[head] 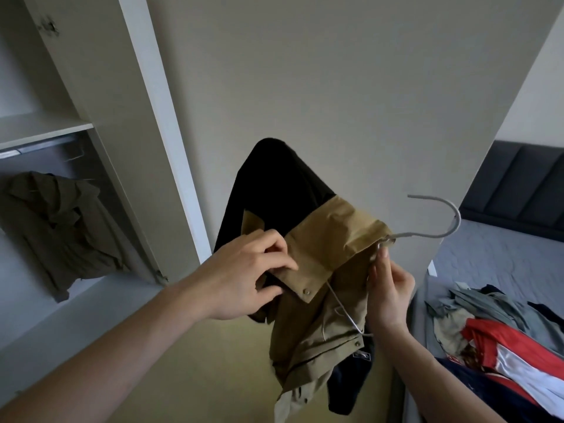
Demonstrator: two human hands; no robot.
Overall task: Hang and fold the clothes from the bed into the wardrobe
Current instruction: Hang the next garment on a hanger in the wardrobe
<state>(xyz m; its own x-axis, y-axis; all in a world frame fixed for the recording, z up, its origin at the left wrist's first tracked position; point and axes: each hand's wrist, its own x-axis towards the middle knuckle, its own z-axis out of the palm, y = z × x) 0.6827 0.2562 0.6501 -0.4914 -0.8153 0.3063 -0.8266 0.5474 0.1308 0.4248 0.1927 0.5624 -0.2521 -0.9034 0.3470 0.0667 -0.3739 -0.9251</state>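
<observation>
From the head view, the tan and black jacket (pixel 317 264) hangs in mid-air in front of the open wardrobe door (pixel 305 87), held between both hands; the left hand (pixel 244 279) has thumb and fingers curled onto the collar flap on the jacket's left side, pinching the cloth; the right hand (pixel 389 297) sits at the jacket's right side, its thumb and fingers closed on the neck of the grey wire hanger (pixel 439 227), just under the point where the wire leaves the collar. The hanger's hook curves up and to the right of the jacket, away from the wardrobe; one wire shoulder shows inside the tan cloth, running down from the collar. The wardrobe's rail (pixel 42 146) lies well to the left of the jacket, with an olive shirt (pixel 58 221) already hung below it; so the hook probably has to swing leftward, and the right hand is the one carrying it. The bed (pixel 500 254) lies to the right of the jacket, with a heap of clothes (pixel 500 337) waiting on its near edge.
</observation>
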